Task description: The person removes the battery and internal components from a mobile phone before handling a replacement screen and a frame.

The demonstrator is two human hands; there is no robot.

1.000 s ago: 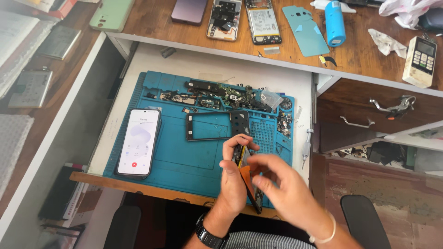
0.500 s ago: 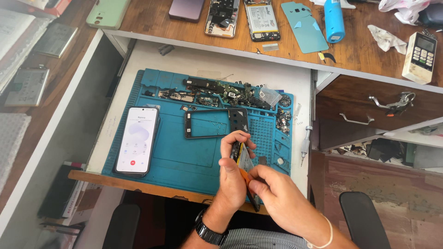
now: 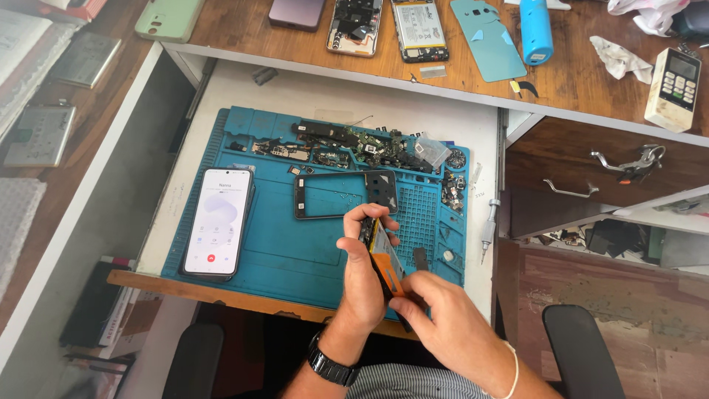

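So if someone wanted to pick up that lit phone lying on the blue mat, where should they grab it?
Probably by the two long edges of the phone, coming straight down from above. It lies flat, screen up, on the blue mat, with bare mat along its right edge. Its left edge sits close to the mat's raised rim, so fingers have less room there.

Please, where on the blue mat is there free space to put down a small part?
The blue mat is bare between the lit phone and the left hand, below the black frame. Its top strip is crowded with circuit boards, and small parts fill the right edge.
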